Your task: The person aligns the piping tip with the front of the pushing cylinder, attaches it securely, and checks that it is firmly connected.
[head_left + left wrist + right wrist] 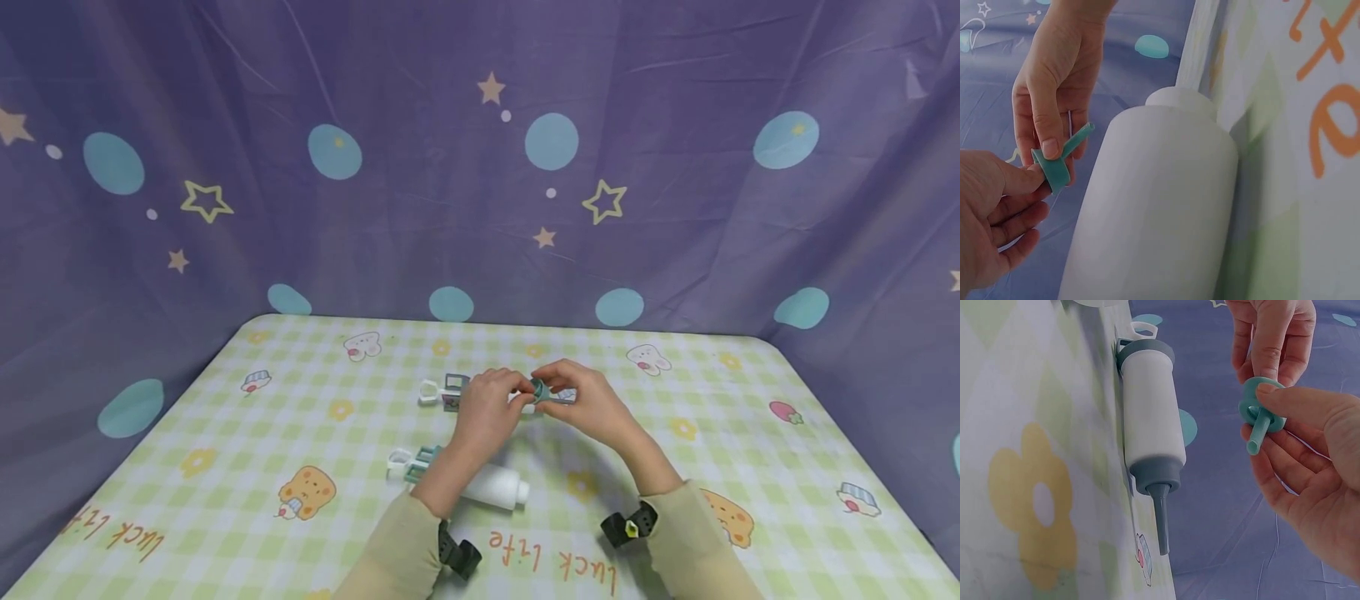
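Nearest me: beige sleeves [397,546], a black wrist camera [462,558] strapped at each cuff. On the near part of the desk [225,517], spread with green-and-white check, a white barrel [491,486] lay on its side, teal frame and white handle [400,462] to the left, narrow neck to the right; my left forearm crossed above it. Farther in, I had the teal nozzle [539,390] raised off the desk between both hands. Left hand [491,408]: fingers closed to a pinch on its ring. Right hand [588,402]: thumb and fingers pinched on it from the right. By my hands, a second white barrel [1154,412] lay with grey collars, its grey spout [1160,519] pointing right. Farthest, a purple curtain [435,208], stars and blue ovals.
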The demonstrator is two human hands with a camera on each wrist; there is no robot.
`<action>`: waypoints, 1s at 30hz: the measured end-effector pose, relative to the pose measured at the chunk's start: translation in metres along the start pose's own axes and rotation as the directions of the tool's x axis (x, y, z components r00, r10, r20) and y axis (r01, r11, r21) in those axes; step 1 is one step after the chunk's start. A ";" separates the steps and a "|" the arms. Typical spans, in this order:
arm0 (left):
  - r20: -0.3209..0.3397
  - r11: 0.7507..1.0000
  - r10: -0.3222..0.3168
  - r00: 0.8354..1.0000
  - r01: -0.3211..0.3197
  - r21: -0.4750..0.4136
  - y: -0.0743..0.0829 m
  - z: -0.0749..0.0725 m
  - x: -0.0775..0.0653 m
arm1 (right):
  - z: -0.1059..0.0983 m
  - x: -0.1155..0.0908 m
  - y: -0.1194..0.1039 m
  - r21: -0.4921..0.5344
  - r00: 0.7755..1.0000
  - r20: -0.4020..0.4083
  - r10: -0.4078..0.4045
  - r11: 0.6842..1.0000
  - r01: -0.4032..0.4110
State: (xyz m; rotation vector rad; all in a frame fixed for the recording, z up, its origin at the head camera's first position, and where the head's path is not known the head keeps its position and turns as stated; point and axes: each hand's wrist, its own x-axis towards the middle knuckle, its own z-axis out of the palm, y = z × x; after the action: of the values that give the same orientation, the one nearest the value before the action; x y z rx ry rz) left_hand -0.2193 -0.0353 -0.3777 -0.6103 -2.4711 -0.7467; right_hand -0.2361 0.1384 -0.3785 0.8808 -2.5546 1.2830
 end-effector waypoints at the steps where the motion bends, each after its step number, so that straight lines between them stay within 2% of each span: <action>1: -0.002 1.000 0.004 1.000 -0.004 0.005 0.000 0.000 0.000 | 0.000 0.000 0.000 -0.002 1.000 0.000 -0.001 1.000 0.001; 7: 0.005 0.999 0.025 1.000 -0.025 0.023 0.002 0.003 0.001 | -0.001 -0.001 0.002 -0.006 1.000 -0.005 0.012 1.000 -0.012; 14: 0.004 1.000 0.015 1.000 -0.015 0.001 -0.001 0.002 -0.001 | 0.002 -0.002 0.002 0.013 1.000 0.002 0.022 1.000 -0.022; 19: 0.041 1.000 0.019 0.999 -0.018 -0.020 -0.003 -0.003 0.000 | 0.001 -0.007 0.005 0.002 0.999 0.024 0.023 1.000 -0.023; 25: 0.132 1.000 0.024 0.991 -0.023 -0.010 -0.006 -0.008 0.000 | 0.000 -0.014 0.008 -0.048 0.999 0.051 0.006 0.999 -0.004; 30: 0.255 0.999 0.039 0.966 -0.037 -0.015 -0.014 -0.012 -0.003 | -0.002 -0.018 0.010 -0.064 0.997 0.077 0.003 0.998 0.002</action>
State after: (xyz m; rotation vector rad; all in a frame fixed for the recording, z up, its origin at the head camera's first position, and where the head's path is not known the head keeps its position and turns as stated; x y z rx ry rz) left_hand -0.2203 -0.0537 -0.3755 -0.7999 -2.6817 -0.7038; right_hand -0.2268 0.1523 -0.3906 0.9355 -2.6384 1.1828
